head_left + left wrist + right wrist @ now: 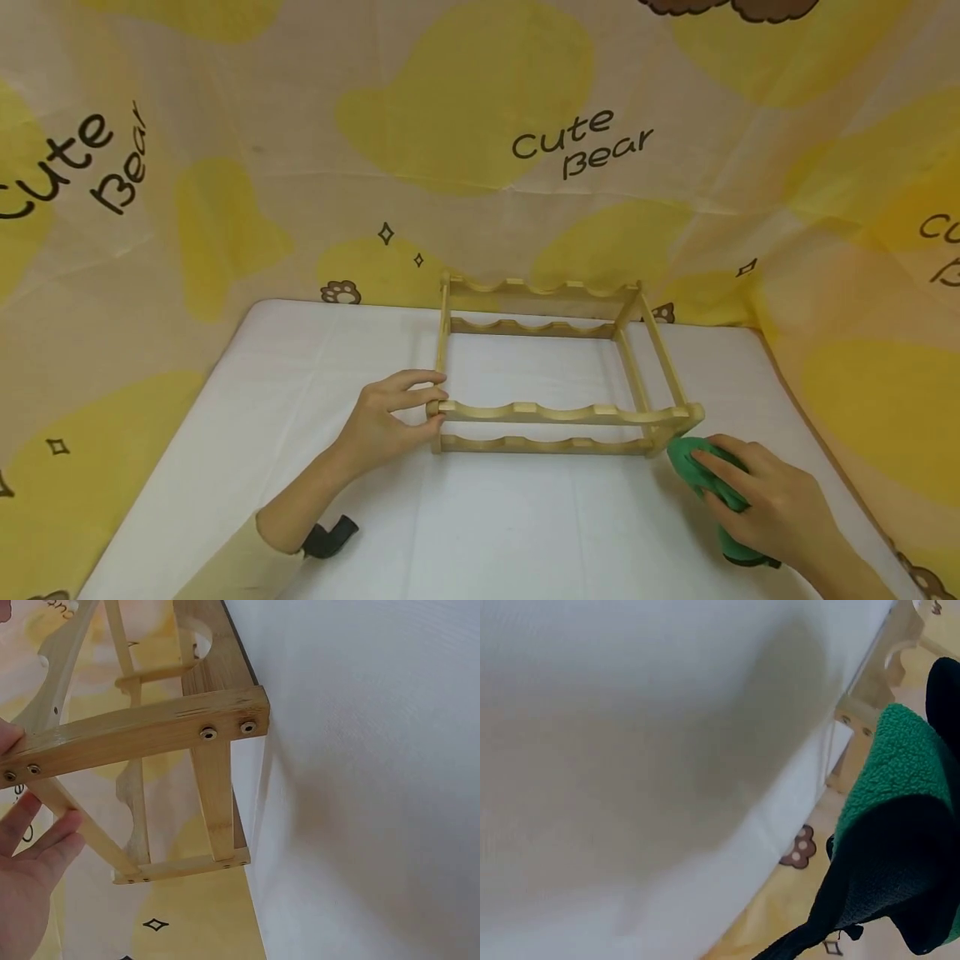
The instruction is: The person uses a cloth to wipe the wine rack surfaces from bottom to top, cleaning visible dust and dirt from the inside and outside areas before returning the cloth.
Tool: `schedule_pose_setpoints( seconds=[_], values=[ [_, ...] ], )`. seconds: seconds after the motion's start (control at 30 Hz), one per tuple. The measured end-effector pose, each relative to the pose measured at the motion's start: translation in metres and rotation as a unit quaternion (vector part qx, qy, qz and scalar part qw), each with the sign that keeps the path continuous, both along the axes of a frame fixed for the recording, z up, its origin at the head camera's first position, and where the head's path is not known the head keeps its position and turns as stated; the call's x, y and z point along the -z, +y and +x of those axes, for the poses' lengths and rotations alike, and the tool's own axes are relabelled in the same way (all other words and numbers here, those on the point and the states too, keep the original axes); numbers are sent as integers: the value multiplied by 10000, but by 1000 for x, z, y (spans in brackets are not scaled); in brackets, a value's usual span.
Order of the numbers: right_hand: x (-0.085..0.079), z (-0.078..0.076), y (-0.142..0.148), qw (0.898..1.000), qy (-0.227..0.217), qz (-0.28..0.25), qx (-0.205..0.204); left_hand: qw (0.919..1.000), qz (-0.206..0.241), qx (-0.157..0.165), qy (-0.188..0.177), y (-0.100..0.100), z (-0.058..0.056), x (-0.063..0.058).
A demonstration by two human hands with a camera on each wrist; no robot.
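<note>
A light wooden rack with scalloped rails stands on the white table. At its near left corner my left hand grips the upper end, thumb below and fingers above. Screw heads show along the rack's end bar in the left wrist view. My right hand holds a bunched green cloth beside the rack's near right corner. In the right wrist view the fuzzy green cloth has dark edging and overlaps the rack's corner; the fingers are mostly hidden there.
A black curved object lies by the left forearm, partly covered by it. The white tablecloth spreads under the rack. A yellow and beige printed curtain with lettering surrounds the table at the back and sides.
</note>
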State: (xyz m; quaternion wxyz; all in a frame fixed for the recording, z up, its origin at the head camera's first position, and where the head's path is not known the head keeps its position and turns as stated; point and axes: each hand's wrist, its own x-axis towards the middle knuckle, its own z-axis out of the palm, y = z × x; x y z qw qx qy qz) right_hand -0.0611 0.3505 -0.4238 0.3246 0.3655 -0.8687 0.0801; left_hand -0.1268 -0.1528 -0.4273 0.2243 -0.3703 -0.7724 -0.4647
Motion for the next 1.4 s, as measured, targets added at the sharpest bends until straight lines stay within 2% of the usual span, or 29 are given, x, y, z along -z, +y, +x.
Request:
schedule_pose_setpoints(
  seconds=[0.4,0.7,0.8,1.1,1.4],
  values=[
    [19,-7,-16,9980,-329,405,-352,9999,105,7,-128,-1,2,0],
    [32,-12,-23,9949,-228,737,-651,9996,234,84,-138,0,4,0],
    [35,-13,-25,9936,-188,888,-671,9996,270,111,-39,0,4,1],
    [36,-17,-35,9919,-133,1032,-727,9991,364,155,176,0,5,2],
    [34,-23,-54,9889,-306,1156,-883,9981,554,271,52,0,7,4]
  ],
)
